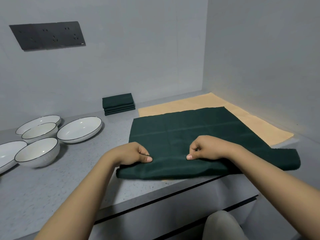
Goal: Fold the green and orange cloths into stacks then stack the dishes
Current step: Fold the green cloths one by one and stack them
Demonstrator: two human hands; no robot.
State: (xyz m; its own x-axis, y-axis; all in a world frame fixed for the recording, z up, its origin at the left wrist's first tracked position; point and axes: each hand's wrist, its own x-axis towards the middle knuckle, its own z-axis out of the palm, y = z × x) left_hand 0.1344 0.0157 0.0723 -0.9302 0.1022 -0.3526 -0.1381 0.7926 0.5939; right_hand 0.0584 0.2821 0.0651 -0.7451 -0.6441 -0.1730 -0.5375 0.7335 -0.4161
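Note:
A dark green cloth [190, 129] lies spread on the grey counter, its near edge rolled over into a fold. My left hand [133, 153] pinches that folded edge left of centre, and my right hand [206, 148] pinches it right of centre. Under the green cloth lies an orange cloth [190, 103], showing at the back and right. A stack of folded green cloths [118, 103] sits against the back wall. White dishes stand at the left: a shallow plate [79, 129], a second plate [39, 122], two bowls [39, 154] [39, 131], and a plate [7, 153] at the frame's edge.
The grey counter [69, 179] ends in a front edge just below the cloth, with drawer fronts beneath. Walls close the back and the right side. A black socket panel [48, 35] is on the back wall. A knee in light fabric [223, 226] shows below.

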